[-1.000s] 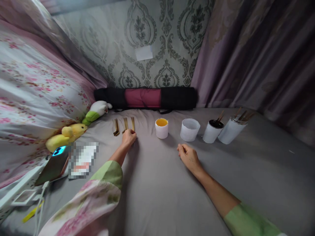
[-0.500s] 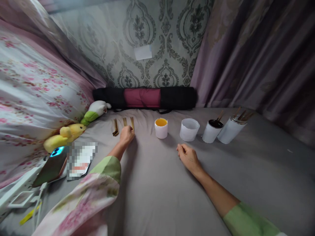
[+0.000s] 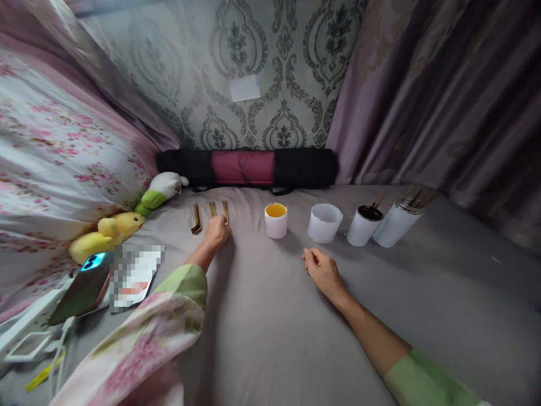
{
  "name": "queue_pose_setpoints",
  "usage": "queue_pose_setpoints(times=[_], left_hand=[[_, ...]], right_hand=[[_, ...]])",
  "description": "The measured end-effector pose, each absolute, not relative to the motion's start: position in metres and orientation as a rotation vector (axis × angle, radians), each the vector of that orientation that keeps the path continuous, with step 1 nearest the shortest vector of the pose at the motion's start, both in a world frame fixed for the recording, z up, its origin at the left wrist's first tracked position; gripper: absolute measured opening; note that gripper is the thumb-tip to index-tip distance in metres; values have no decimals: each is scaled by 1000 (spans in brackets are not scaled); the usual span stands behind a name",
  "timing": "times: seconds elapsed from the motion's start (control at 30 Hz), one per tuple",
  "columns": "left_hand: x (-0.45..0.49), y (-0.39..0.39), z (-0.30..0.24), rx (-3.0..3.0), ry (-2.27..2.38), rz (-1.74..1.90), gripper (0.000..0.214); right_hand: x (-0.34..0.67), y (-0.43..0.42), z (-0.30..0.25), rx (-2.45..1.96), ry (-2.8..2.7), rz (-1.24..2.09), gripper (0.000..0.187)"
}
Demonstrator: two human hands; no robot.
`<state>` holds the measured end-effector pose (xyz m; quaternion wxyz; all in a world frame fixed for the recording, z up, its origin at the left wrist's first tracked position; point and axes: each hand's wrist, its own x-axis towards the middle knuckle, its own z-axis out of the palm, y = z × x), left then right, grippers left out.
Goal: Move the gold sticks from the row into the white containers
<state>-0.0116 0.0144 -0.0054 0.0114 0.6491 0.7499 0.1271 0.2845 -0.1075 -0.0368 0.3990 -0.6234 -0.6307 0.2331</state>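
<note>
In your head view, your left hand has crept slightly closer to the gold sticks than half a second ago. Your right hand has not moved on the grey sheet. No writing reads clearly; the phone shows only a blue glow. Your left fingers curl over the near ends of the two right-hand sticks, touching them, but I cannot tell whether they pinch one. The third stick lies just left of those fingers. Your right fingers rest loosely curled and empty, with the yellow-filled cup beyond them.
</note>
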Motion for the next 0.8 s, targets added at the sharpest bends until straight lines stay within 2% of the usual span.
queue_pose_setpoints(times=[0.8], left_hand=[[-17,21,-14,2045,2316,378,24]], right_hand=[[284,-108,-36,-1593,-1605,601,39]])
